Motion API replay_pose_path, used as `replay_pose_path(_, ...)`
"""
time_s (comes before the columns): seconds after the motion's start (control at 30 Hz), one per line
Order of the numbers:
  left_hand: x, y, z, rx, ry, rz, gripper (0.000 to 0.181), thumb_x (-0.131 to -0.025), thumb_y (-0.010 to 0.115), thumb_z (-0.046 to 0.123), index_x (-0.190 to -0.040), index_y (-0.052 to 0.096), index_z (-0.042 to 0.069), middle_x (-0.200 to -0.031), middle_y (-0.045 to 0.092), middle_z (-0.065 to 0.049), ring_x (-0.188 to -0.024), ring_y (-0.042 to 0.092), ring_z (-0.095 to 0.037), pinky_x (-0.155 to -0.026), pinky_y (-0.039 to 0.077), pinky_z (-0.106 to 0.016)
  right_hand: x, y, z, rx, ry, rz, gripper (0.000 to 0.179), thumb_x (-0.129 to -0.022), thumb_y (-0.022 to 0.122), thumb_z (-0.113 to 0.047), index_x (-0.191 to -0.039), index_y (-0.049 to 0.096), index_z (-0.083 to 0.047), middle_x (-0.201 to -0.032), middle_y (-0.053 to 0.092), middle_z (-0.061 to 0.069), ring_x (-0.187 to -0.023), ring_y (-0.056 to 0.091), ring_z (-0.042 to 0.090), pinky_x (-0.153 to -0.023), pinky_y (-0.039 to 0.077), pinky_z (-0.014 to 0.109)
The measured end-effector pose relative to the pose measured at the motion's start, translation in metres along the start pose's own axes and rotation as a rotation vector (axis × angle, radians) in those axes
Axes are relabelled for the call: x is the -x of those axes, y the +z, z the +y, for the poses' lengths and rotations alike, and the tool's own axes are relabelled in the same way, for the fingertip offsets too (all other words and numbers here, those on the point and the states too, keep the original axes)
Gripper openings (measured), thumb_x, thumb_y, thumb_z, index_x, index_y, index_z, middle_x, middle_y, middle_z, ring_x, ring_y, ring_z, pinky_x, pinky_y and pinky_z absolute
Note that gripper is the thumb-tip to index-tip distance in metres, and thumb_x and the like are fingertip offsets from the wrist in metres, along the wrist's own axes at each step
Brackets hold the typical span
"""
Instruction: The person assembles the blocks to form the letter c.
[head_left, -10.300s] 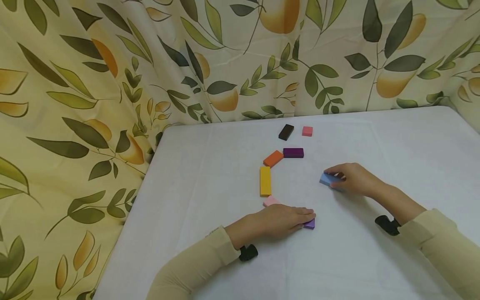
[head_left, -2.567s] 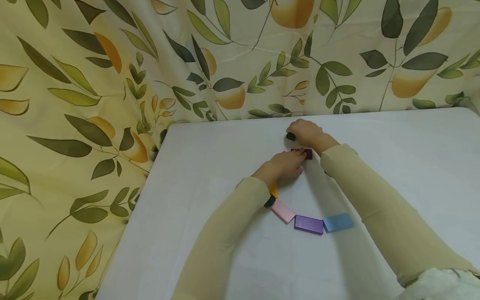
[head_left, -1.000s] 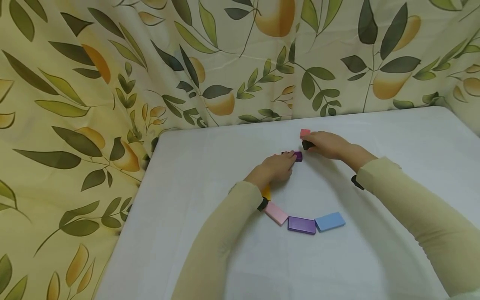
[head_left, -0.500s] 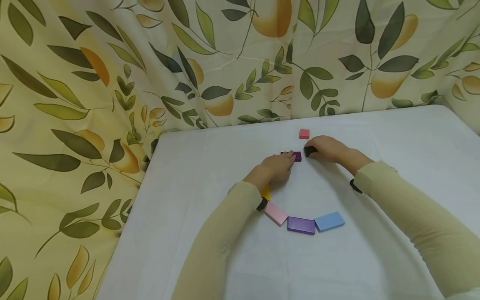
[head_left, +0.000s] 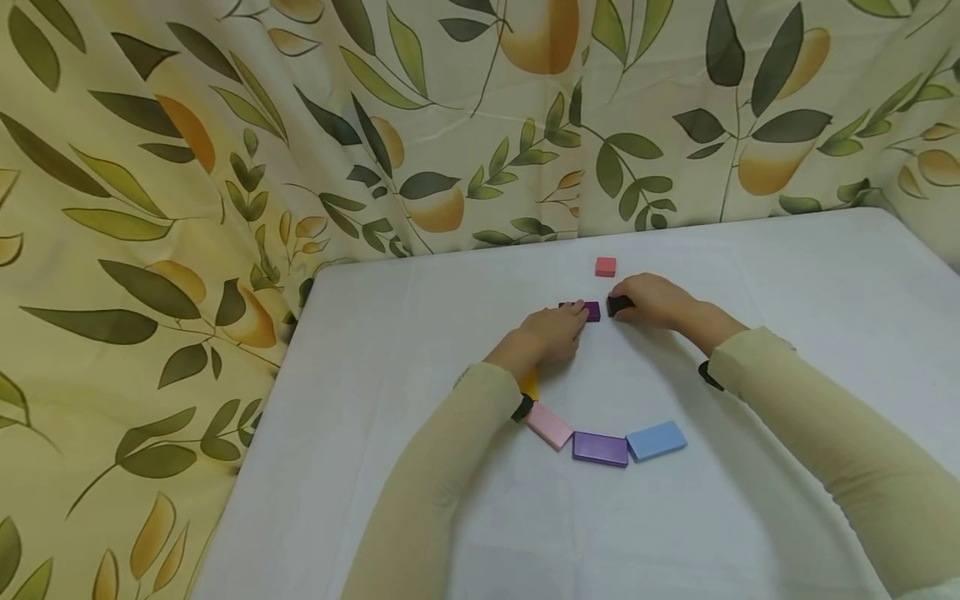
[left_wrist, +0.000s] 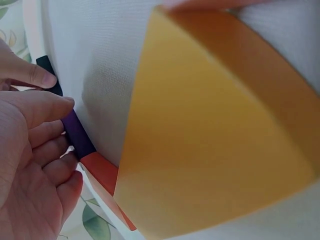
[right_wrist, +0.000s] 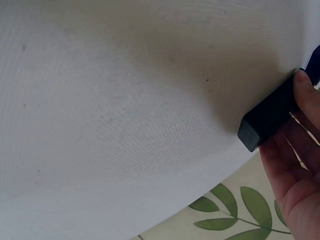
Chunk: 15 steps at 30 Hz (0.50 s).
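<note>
My left hand [head_left: 551,335] rests its fingertips on a dark purple block [head_left: 593,312], its thumb apart from the fingers. Just to the right, my right hand [head_left: 654,300] pinches a black block [head_left: 618,305] between thumb and fingers; a small gap parts it from the dark purple one in the head view. The left wrist view shows an orange block [left_wrist: 102,170] against the purple block's end, and a yellow block [left_wrist: 200,135] large in front. In the head view, my left hand and wrist hide the orange block and most of the yellow one.
A curved row goes on toward the front with a pink block [head_left: 550,426], a violet block [head_left: 600,448] and a light blue block [head_left: 656,441]. One small red block [head_left: 605,267] lies behind my right hand. A patterned curtain [head_left: 450,125] hangs behind the white table [head_left: 360,350].
My right hand has brought the black block from the back of the table toward the dark purple block's right end. The blue block joined the row earlier. My left hand stays put lately.
</note>
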<state>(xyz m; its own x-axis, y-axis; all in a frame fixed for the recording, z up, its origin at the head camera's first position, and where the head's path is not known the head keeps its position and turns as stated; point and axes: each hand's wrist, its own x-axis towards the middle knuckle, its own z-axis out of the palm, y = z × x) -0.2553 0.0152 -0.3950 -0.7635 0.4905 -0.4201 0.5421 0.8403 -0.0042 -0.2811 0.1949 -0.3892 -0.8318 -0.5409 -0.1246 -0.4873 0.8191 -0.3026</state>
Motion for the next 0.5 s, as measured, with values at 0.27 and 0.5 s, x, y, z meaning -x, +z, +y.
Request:
replay_pose_path(0.27,-0.0001,0.0001,0.0004,-0.003,-0.004,-0.001,0.056,-0.098,0.041,0.032,-0.148,0.018,0.02,-0.152,0.012,0.007,-0.137,0.013,-0.008,-0.108,0.016,-0.03,0.0,0.0024,-0.0016,-0.003,0.018,0.015,0.033,-0.081,0.069,-0.004,-0.108,0.061,0.011,-0.102,0.062,0.024,-0.096,0.056,0.038,-0.089,0.041,0.051)
replay_pose_path(0.5,0.0006,0.0003,0.001,-0.01,-0.004,0.006,0.055,-0.098,0.04,0.031,-0.148,0.019,0.019,-0.152,0.013,0.006,-0.136,0.014,-0.008,-0.108,0.017,-0.03,0.0016,0.0035,-0.0041,0.0,0.027,0.03,0.031,-0.08,0.07,-0.006,-0.106,0.063,0.011,-0.099,0.063,0.023,-0.092,0.057,0.036,-0.087,0.043,0.05)
